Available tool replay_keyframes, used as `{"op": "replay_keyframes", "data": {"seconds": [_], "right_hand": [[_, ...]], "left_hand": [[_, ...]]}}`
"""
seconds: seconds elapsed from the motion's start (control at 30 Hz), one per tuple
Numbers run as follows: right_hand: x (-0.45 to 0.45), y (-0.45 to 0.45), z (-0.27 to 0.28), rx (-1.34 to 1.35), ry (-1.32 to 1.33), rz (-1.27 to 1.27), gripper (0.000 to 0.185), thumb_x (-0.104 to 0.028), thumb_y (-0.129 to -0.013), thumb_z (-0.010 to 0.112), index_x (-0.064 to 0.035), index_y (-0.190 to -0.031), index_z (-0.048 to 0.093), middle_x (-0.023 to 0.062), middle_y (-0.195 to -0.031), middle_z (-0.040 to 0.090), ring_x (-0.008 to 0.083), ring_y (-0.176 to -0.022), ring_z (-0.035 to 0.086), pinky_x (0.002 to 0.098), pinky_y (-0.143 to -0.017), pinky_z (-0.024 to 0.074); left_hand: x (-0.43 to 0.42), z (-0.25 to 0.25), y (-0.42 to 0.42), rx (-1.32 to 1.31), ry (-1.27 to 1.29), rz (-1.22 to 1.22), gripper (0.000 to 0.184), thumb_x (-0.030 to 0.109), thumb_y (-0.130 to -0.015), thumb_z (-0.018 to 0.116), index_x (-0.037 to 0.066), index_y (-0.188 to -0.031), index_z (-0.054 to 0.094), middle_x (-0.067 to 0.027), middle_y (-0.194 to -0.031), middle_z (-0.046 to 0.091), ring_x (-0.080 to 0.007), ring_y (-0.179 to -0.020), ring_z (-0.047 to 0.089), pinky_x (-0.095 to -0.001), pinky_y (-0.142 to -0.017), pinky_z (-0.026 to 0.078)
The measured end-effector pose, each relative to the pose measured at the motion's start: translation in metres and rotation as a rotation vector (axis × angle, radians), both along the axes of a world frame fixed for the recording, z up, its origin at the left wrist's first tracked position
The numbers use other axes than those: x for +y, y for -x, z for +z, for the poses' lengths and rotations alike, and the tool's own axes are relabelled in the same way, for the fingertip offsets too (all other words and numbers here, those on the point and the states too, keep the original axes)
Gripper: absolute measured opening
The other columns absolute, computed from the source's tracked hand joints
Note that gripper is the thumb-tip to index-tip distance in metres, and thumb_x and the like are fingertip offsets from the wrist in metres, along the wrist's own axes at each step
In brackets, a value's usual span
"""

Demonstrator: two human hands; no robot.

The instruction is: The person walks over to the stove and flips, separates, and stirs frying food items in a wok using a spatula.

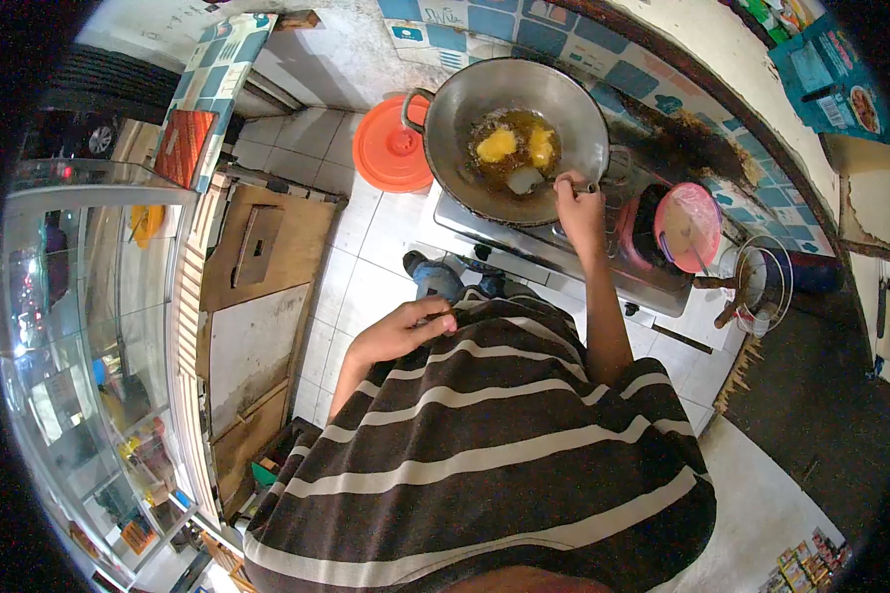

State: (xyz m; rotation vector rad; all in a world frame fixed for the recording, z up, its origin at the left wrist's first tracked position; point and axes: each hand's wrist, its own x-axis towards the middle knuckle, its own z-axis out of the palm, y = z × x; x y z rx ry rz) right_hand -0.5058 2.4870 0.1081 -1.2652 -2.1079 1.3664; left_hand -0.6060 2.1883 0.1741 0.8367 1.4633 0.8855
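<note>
My right hand point(578, 206) is closed around the handle of a spatula, held over the near right rim of a large metal wok point(465, 89). The spatula's blade point(524, 180) rests in the hot oil at the bottom. Two yellow battered pieces lie in that bubbling oil, one on the left point(496, 145) and one on the right point(541, 146). In front of my striped shirt hovers my left hand point(402, 334), its fingers loosely bent and apart, with nothing seen in it.
The wok sits on a gas stove point(455, 215). Right of it stands a pink bowl point(690, 222) of pale batter with a utensil inside, and a wire strainer point(764, 285). An orange lidded bucket point(391, 148) is left of the wok. A glass display case point(99, 326) lines the left side.
</note>
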Motion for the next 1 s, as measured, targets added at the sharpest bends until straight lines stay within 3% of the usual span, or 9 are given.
{"op": "replay_keyframes", "data": {"seconds": [0.2, 0.3, 0.37, 0.5, 0.6, 0.7, 0.8, 0.9, 1.0], "right_hand": [[0.002, -0.007, -0.007, 0.156, 0.062, -0.001, 0.021, -0.021, -0.087, 0.051, -0.0037, -0.084, 0.063, 0.0125, -0.067, 0.062, 0.0232, -0.058, 0.06, 0.0372, -0.06, 0.0473], [-0.001, -0.006, 0.009, 0.116, 0.019, -0.018, 0.021, -0.021, -0.087, 0.051, -0.0041, -0.082, 0.063, 0.0131, -0.066, 0.062, 0.0231, -0.059, 0.06, 0.0368, -0.059, 0.0473], [0.008, -0.007, -0.022, 0.026, -0.023, -0.017, 0.021, -0.02, -0.088, 0.051, -0.004, -0.082, 0.062, 0.0121, -0.064, 0.061, 0.0213, -0.059, 0.06, 0.0353, -0.059, 0.0468], [0.012, -0.004, -0.025, -0.049, -0.048, 0.015, 0.022, -0.021, -0.088, 0.051, -0.0044, -0.083, 0.063, 0.0128, -0.064, 0.06, 0.0227, -0.06, 0.061, 0.0352, -0.06, 0.0468], [0.011, -0.002, -0.017, 0.169, 0.017, -0.003, 0.022, -0.022, -0.087, 0.051, -0.0048, -0.085, 0.064, 0.0144, -0.066, 0.061, 0.0256, -0.062, 0.062, 0.0361, -0.063, 0.0475], [0.006, -0.002, -0.001, 0.152, -0.085, -0.006, 0.021, -0.019, -0.089, 0.048, -0.0038, -0.079, 0.059, 0.0013, -0.059, 0.052, 0.0107, -0.054, 0.054, 0.0276, -0.051, 0.0411], [0.007, 0.0, -0.01, 0.068, -0.066, -0.009, 0.02, -0.019, -0.088, 0.05, -0.0034, -0.084, 0.062, 0.0077, -0.063, 0.058, 0.0152, -0.058, 0.056, 0.0314, -0.058, 0.0442], [0.006, 0.002, -0.011, 0.115, 0.094, 0.02, 0.019, -0.018, -0.088, 0.051, -0.0033, -0.083, 0.061, 0.0064, -0.064, 0.058, 0.0136, -0.058, 0.055, 0.0309, -0.056, 0.0428], [0.003, 0.005, -0.006, 0.181, 0.09, 0.033, 0.018, -0.018, -0.087, 0.051, -0.0036, -0.083, 0.061, 0.0058, -0.063, 0.058, 0.0126, -0.057, 0.054, 0.0307, -0.054, 0.0418]], "left_hand": [[0.0, 0.004, 0.0, 0.01, -0.025, -0.006, 0.033, 0.03, -0.097, 0.049, -0.001, -0.096, 0.061, -0.0112, -0.09, 0.062, -0.0201, -0.088, 0.056, -0.0303, -0.082, 0.043], [-0.001, 0.002, 0.001, 0.002, -0.01, -0.014, 0.034, 0.03, -0.097, 0.049, -0.002, -0.097, 0.061, -0.0113, -0.091, 0.062, -0.0202, -0.089, 0.056, -0.0305, -0.083, 0.043], [-0.001, 0.001, 0.0, -0.019, -0.004, -0.002, 0.034, 0.03, -0.097, 0.049, -0.002, -0.097, 0.061, -0.0113, -0.091, 0.062, -0.0203, -0.089, 0.057, -0.0306, -0.083, 0.043], [-0.001, -0.001, 0.0, -0.021, 0.004, 0.007, 0.034, 0.031, -0.097, 0.049, -0.002, -0.097, 0.061, -0.0114, -0.092, 0.063, -0.0205, -0.09, 0.057, -0.0308, -0.083, 0.043], [-0.002, -0.001, 0.0, 0.003, -0.014, -0.016, 0.034, 0.03, -0.097, 0.049, -0.002, -0.098, 0.06, -0.0116, -0.093, 0.063, -0.0206, -0.09, 0.057, -0.0307, -0.083, 0.044], [0.0, 0.003, 0.001, 0.033, -0.024, -0.046, 0.033, 0.03, -0.097, 0.049, -0.002, -0.098, 0.06, -0.012, -0.094, 0.063, -0.0206, -0.09, 0.058, -0.0306, -0.083, 0.044], [-0.002, 0.001, 0.002, 0.017, -0.022, -0.035, 0.033, 0.029, -0.097, 0.049, -0.002, -0.099, 0.06, -0.0125, -0.095, 0.063, -0.0206, -0.09, 0.058, -0.0305, -0.083, 0.044], [-0.002, -0.001, 0.002, 0.013, -0.027, -0.032, 0.033, 0.029, -0.097, 0.05, -0.002, -0.1, 0.06, -0.0128, -0.095, 0.064, -0.0206, -0.091, 0.058, -0.0304, -0.082, 0.044], [-0.001, 0.001, 0.003, 0.045, -0.029, -0.054, 0.034, 0.03, -0.097, 0.049, -0.002, -0.099, 0.06, -0.0127, -0.094, 0.064, -0.021, -0.09, 0.058, -0.0304, -0.082, 0.044]]}}
